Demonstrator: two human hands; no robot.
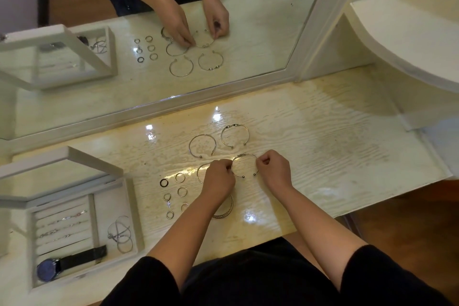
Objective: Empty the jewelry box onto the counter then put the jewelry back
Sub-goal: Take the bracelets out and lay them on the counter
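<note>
Over the counter [323, 156], both hands [218, 177] [274, 169] pinch-tight on one bangle [244, 154]

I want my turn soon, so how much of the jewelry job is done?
Partway. Rings and other bracelets already lie on the counter. The left hand and right hand pinch one bracelet. The box still holds a watch and hoops, so it is not emptied yet.

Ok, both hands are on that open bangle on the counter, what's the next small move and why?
Probably let go and leave the bangle there. The left hand and right hand pinch its sides, it seems to lie flat beside the other bangles, and the jewelry box holds a watch and hoops not yet taken out.
</note>
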